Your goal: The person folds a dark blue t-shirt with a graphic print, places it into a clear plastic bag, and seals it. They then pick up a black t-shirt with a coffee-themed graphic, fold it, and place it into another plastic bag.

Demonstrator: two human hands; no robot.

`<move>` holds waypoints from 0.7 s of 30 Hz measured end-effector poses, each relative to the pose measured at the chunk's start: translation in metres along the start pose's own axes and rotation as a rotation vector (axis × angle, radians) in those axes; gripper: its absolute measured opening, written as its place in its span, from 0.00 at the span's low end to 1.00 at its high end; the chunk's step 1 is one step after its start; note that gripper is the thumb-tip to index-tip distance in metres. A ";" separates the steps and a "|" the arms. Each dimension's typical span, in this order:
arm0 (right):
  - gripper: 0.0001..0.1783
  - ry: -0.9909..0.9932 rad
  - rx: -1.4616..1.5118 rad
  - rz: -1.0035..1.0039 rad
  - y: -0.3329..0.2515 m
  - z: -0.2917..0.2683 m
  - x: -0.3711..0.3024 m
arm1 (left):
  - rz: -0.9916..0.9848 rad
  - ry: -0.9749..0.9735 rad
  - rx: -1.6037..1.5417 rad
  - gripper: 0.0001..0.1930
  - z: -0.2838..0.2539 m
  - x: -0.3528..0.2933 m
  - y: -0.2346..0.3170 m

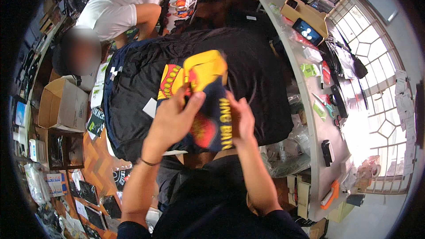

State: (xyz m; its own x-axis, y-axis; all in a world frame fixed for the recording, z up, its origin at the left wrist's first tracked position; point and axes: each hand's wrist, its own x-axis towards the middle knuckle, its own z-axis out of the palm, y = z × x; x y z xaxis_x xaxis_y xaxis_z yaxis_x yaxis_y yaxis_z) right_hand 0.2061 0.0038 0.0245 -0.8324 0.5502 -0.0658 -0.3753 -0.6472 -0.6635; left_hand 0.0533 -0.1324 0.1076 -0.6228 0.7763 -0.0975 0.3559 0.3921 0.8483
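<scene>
My left hand is closed on a folded printed cloth in yellow, red and dark navy, its thumb on top. At the right edge of the cloth, my right hand has its fingers curled around the border, partly hidden by it. Yellow lettering runs down that side. The cloth is held over a wide pile of black garments; its exact kind of item does not show. A small white card lies on the black fabric beside my left hand.
Across the pile to the left, a person in a white shirt bends over. A cardboard box stands at left. Along the right runs a long table with scissors, a phone and an orange-handled tool. Packages cover the floor lower left.
</scene>
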 end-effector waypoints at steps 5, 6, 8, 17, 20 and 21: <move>0.41 -0.223 -0.751 -0.560 0.044 0.055 0.016 | -0.153 0.054 -0.669 0.28 -0.029 -0.014 0.043; 0.40 -0.196 -0.914 -0.698 0.034 0.066 0.018 | -0.157 0.097 -0.637 0.26 -0.034 -0.021 0.054; 0.43 -0.203 -1.085 -0.845 -0.011 0.109 0.009 | -0.130 0.229 -0.776 0.23 -0.053 -0.045 0.072; 0.47 -0.295 -1.537 -1.069 -0.115 0.127 0.020 | -0.027 0.382 -1.273 0.27 -0.022 -0.035 0.004; 0.47 -0.346 -1.636 -0.810 -0.058 0.068 0.042 | -0.217 0.262 -1.313 0.23 0.015 -0.024 -0.043; 0.48 -0.342 -1.698 -0.705 -0.031 0.042 0.045 | -0.282 0.140 -1.440 0.22 0.029 -0.020 -0.060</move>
State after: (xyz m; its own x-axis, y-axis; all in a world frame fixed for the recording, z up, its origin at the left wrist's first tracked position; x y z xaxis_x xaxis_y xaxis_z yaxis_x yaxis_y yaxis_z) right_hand 0.1631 0.0267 0.0731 -0.8407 0.1930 0.5060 -0.0670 0.8902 -0.4507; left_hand 0.0646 -0.1573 0.0436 -0.6431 0.6734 -0.3647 -0.7180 -0.3647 0.5929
